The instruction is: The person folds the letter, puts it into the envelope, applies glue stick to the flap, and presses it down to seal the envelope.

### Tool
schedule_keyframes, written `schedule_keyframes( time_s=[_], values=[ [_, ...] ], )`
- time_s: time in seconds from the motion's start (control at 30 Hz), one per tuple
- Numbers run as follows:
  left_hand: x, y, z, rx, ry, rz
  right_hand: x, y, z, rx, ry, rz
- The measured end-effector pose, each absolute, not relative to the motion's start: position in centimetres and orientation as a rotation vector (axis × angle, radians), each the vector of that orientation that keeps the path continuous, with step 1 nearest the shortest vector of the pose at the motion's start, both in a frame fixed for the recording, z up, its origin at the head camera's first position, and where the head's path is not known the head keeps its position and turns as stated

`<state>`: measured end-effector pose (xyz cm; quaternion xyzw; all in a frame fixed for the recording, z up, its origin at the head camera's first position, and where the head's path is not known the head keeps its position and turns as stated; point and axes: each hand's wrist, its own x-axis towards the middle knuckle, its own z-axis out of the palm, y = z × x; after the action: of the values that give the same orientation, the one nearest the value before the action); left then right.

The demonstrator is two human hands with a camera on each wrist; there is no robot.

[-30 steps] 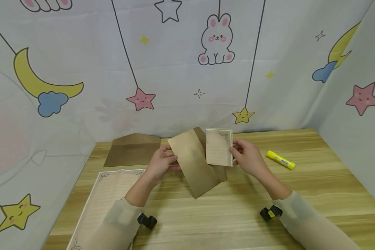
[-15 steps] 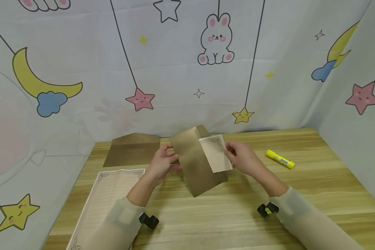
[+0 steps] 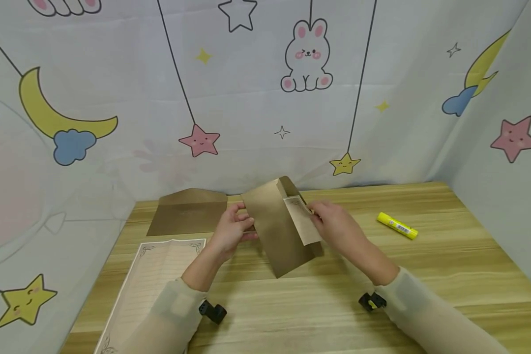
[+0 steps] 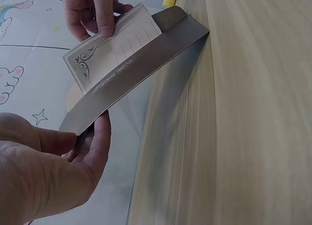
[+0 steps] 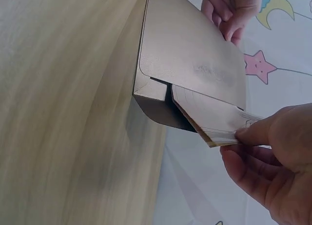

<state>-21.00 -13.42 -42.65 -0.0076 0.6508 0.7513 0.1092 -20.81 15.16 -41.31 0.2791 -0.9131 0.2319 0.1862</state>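
A brown envelope (image 3: 276,231) is held tilted above the table, its flap side facing right. My left hand (image 3: 232,228) pinches the envelope's left edge between thumb and fingers. In my right hand (image 3: 336,226), thumb and fingers grip a folded sheet of letter paper (image 3: 303,223) with scrollwork in its corner. Part of the folded paper (image 5: 209,113) sits inside the envelope's opening, as the right wrist view shows; its inner end is hidden. In the left wrist view the envelope's lower corner (image 4: 202,32) appears to touch the tabletop.
Another brown envelope (image 3: 186,219) lies with its flap unfolded at the back left. Lined letter paper (image 3: 159,275) with a decorated border lies in front of it, partly under the left forearm. A yellow glue stick (image 3: 397,225) lies at the right. A patterned curtain (image 3: 256,98) hangs behind the table.
My right hand has moved left, and the folded letter paper has tilted and slid from beside the envelope into its opening. My left hand has stayed nearly still on the envelope.
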Motion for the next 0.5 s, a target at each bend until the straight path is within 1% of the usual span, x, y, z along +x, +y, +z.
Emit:
schedule_keyframes(
  time_s=[0.37,0.5],
  values=[
    [-21.06,-13.13,-42.61,-0.021,1.938,2.189,-20.61,14.20,-41.18,0.736,-2.662,0.511],
    [-21.13,-13.07,-42.68,-0.022,1.927,2.201,-20.79,14.14,-41.36,0.715,-2.709,0.601]
  ],
)
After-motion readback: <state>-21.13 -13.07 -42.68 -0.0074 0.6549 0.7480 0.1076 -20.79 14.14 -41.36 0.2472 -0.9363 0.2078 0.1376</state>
